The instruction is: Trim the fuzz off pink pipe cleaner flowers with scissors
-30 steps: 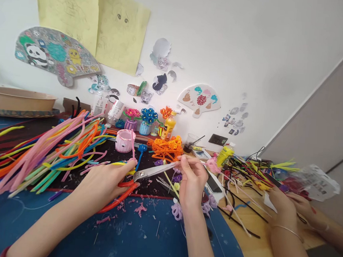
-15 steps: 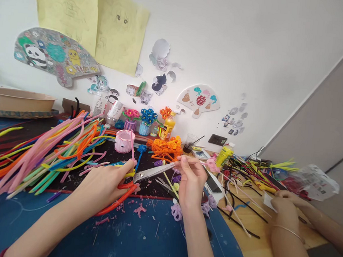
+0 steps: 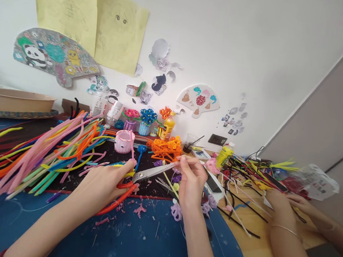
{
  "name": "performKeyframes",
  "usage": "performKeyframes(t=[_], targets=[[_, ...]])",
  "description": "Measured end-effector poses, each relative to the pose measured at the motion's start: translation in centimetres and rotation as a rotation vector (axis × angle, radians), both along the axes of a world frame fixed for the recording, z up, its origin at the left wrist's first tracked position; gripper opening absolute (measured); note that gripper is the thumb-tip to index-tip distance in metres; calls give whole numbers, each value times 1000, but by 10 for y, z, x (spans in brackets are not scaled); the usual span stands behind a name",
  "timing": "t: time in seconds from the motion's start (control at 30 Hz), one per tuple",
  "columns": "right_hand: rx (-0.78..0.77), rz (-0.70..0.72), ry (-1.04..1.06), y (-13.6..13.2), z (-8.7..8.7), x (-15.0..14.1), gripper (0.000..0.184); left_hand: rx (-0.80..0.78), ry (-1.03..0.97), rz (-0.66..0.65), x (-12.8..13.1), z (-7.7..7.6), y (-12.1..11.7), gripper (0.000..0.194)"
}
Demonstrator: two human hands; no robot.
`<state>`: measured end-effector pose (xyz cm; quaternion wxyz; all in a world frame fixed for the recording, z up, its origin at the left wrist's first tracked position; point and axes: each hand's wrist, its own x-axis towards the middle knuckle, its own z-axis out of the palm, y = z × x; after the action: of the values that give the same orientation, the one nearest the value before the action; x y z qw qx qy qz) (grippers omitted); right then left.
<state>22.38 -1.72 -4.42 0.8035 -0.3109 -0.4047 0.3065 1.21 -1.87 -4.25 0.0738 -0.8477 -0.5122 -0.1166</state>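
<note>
My left hand (image 3: 103, 186) is wrapped round the red-orange handles of a pair of scissors (image 3: 152, 173), whose blades point right. A pink pipe cleaner (image 3: 132, 146) sticks up at its fingertips, beside a pink striped pot (image 3: 124, 141). At the blade tips, my right hand (image 3: 191, 182) is closed in a pinch; whether anything thin lies between its fingers as well is hidden. Lilac looped pipe-cleaner pieces (image 3: 176, 211) lie below the right hand. Pink fluff scraps (image 3: 139, 210) are scattered on the blue table surface under the scissors.
Bundled pipe cleaners (image 3: 46, 145) cover the left side. Orange looped pieces (image 3: 166, 147), a yellow bottle (image 3: 167, 127) and pipe-cleaner flowers in pots (image 3: 145, 122) stand behind. On the right, a co-worker's hands (image 3: 279, 200) are over a wooden table (image 3: 257, 248) with black pipe cleaners.
My hands and the scissors have hardly moved. At the right, the co-worker's hands have shifted, and a dark phone-like object shows behind them more fully.
</note>
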Motion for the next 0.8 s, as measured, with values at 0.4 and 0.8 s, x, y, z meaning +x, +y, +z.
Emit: performKeyframes(t=[0.4,0.8], targets=[[-5,-4,-24,1,-2,1,22,10,-50,40,1,1,-4,33],[2,3,-14,1,-2,1,21,-1,-46,-1,-1,-1,0,23]])
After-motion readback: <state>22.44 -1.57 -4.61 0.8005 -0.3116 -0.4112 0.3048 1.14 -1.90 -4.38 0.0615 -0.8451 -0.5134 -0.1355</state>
